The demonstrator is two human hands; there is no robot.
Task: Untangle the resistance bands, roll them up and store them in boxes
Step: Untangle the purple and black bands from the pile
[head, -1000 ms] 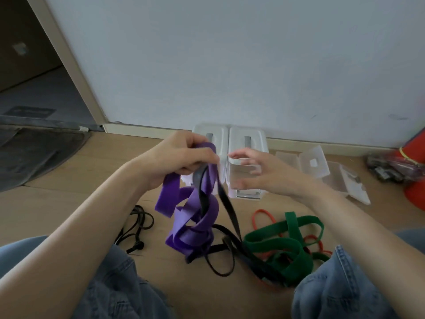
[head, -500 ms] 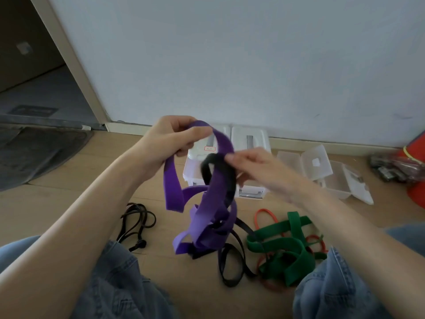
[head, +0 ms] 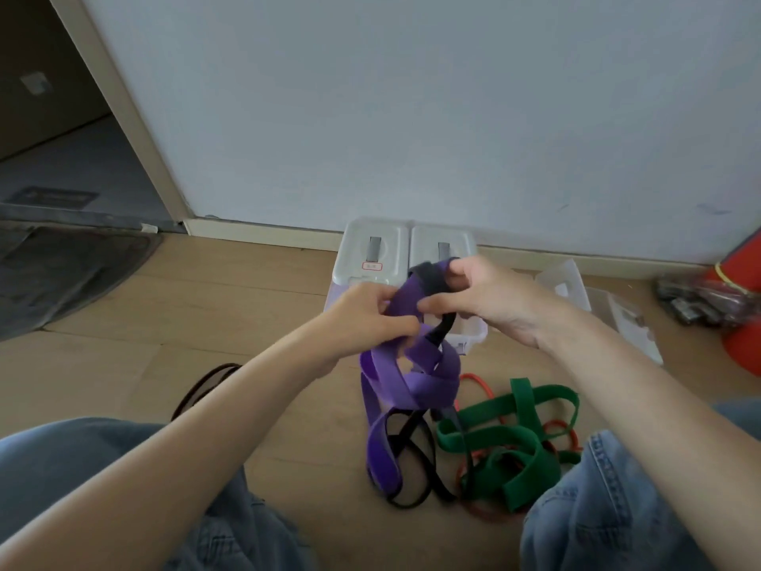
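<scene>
Fingers of my left hand (head: 370, 319) and right hand (head: 490, 298) pinch the wide purple elastic band (head: 412, 364), lifting it to free the narrow black band (head: 432, 282).

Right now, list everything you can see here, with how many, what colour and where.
purple resistance band: one, purple, held up over the floor, tangled with the black one
black resistance band: one, black, threaded through the purple one, lower loops on the floor
green resistance band: one, green, on the floor at right
orange-red resistance band: at least one, thin, under the green one
black cord: one, floor at left, partly hidden
lidded boxes: two, white, by the wall
open boxes: apparently two, clear, right of those
dark mat: one, far left
orange-red object: one, right edge
left hand: grips the purple band
right hand: pinches both bands' top
</scene>
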